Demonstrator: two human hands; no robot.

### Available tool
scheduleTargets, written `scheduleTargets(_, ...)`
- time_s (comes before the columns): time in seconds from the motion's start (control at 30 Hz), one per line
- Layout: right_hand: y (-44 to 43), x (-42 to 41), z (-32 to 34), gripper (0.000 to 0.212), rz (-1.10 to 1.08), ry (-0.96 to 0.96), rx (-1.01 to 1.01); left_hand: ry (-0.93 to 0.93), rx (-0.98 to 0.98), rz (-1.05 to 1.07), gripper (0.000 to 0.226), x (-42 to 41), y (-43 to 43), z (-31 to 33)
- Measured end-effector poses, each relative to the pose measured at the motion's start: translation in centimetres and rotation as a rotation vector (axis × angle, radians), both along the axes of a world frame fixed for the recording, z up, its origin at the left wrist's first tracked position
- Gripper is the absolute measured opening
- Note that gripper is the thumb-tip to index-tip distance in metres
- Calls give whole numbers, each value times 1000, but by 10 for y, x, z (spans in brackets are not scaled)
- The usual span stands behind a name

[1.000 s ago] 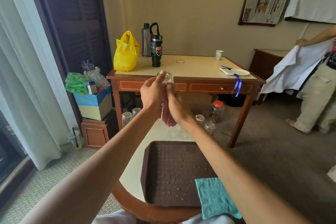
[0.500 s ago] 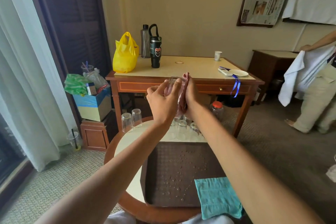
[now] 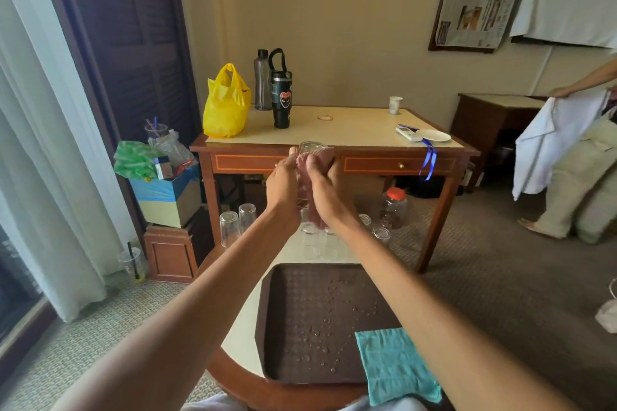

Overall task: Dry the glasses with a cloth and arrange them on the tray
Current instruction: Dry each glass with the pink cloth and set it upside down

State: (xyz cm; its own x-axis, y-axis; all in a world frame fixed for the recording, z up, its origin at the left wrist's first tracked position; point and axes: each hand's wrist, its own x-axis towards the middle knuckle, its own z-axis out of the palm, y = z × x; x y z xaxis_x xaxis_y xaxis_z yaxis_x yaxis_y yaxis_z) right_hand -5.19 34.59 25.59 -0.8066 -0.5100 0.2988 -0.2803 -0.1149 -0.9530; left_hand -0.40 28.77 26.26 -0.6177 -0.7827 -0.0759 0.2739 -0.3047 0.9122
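Note:
A clear glass (image 3: 312, 147) is held up in front of me, wrapped in a dark red cloth (image 3: 315, 177). My left hand (image 3: 283, 188) grips the glass from the left. My right hand (image 3: 325, 192) grips the cloth around it from the right. Only the glass's top end shows above the cloth. Below, a brown tray (image 3: 277, 327) speckled with water drops lies on the round table (image 3: 240, 327). Several clear glasses (image 3: 229, 227) stand upside down on the table beyond the tray, some hidden behind my arms.
A teal cloth (image 3: 395, 364) lies over the tray's near right corner. Behind stands a wooden desk (image 3: 367, 130) with a yellow bag (image 3: 225, 103), bottles and a plate. A plastic jar (image 3: 394, 207) sits under it. A person (image 3: 581, 177) holding white fabric stands at right.
Both hands turned the glass inside the cloth; it went from tilted half a second ago to upright, and the cloth now covers more of its side. The person at right shifted.

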Motion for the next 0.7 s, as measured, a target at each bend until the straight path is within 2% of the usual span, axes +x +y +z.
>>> scheduleTargets(0.1, -6, -22, 5, 61, 15, -94, 63, 4, -38, -32, 32, 1, 9, 3)
scheduleTargets(0.2, 3, -18, 31, 57, 91, -214, -40, 17, -152, -4, 34, 0, 15, 1)
scheduleTargets(0.23, 2, -21, 33, 57, 114, -282, -61, 30, -177, 6, 38, 1, 16, 0)
scheduleTargets(0.33, 1, -22, 31, 61, 92, -409, -40, 44, -211, 50, 81, 1, 16, 2)
scheduleTargets(0.37, 2, -18, 29, 64, 104, -437, -26, 43, -224, 73, 86, 1, 15, 1)
scheduleTargets(0.4, 4, -13, 27, 66, 126, -458, -15, 44, -234, 86, 81, 0, 14, 2)
scheduleTargets(0.5, 11, -1, 9, 76, 205, -349, 69, 25, -213, 135, 36, -4, 6, 8)
scheduleTargets(0.6, 19, 12, -3, 72, 159, -129, 115, -21, -143, 118, 34, -4, -3, 15)
scheduleTargets(0.7, 17, 13, -3, 46, 64, 31, 85, 1, -110, 56, 36, -3, -5, 13)
